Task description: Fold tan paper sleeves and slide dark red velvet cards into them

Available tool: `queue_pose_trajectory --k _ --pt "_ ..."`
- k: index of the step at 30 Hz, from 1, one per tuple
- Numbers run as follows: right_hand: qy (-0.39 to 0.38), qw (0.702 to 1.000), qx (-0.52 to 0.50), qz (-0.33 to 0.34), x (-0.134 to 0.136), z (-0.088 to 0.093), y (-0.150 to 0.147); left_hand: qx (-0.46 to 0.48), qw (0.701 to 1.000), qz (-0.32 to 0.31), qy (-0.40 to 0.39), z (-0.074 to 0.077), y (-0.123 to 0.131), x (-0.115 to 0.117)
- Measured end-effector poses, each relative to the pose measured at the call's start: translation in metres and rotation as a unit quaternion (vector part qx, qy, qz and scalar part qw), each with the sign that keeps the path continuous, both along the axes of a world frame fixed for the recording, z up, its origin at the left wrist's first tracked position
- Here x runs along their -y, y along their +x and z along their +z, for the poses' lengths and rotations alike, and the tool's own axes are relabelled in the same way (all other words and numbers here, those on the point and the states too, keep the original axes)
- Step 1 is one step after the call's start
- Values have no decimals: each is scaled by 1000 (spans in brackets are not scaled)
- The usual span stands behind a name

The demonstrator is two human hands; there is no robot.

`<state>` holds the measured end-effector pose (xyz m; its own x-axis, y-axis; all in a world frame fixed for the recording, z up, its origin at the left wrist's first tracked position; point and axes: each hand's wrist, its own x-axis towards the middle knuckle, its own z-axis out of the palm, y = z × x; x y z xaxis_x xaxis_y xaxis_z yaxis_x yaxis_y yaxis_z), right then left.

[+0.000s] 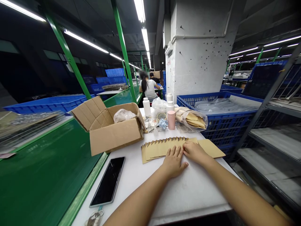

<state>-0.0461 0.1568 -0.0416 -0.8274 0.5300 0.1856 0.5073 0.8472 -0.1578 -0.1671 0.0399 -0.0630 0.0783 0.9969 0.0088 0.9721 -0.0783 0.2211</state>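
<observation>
A row of overlapping brown kraft paper envelopes (160,149) lies fanned across the white table, their pointed corners along the far edge. My left hand (173,161) rests flat on the near side of the row, fingers spread. Close beside it, my right hand (194,152) is closed, its fingertips pinched at an envelope toward the row's right end; the exact grip is partly hidden. Another brown envelope (211,148) sticks out to the right, beyond my right wrist.
An open cardboard box (117,136) holding a plastic bag stands left, above a phone (108,182). Behind the envelopes are a pink bottle (171,120), white bottles (146,106) and a bag of envelopes (194,119). Blue crates (221,125) and a metal rack (272,135) border the right side.
</observation>
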Motion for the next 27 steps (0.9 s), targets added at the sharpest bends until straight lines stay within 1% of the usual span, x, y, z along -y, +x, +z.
queue_pose_trajectory --k 6,17,27 --pt "8 1000 7 -7 6 1 -3 -1 1000 5 -11 1 -1 1" --pt "13 1000 16 1 14 -5 -14 -1 999 10 -39 8 -4 5" --pt "23 999 28 -3 20 -5 -18 -4 998 22 -51 11 -6 8"
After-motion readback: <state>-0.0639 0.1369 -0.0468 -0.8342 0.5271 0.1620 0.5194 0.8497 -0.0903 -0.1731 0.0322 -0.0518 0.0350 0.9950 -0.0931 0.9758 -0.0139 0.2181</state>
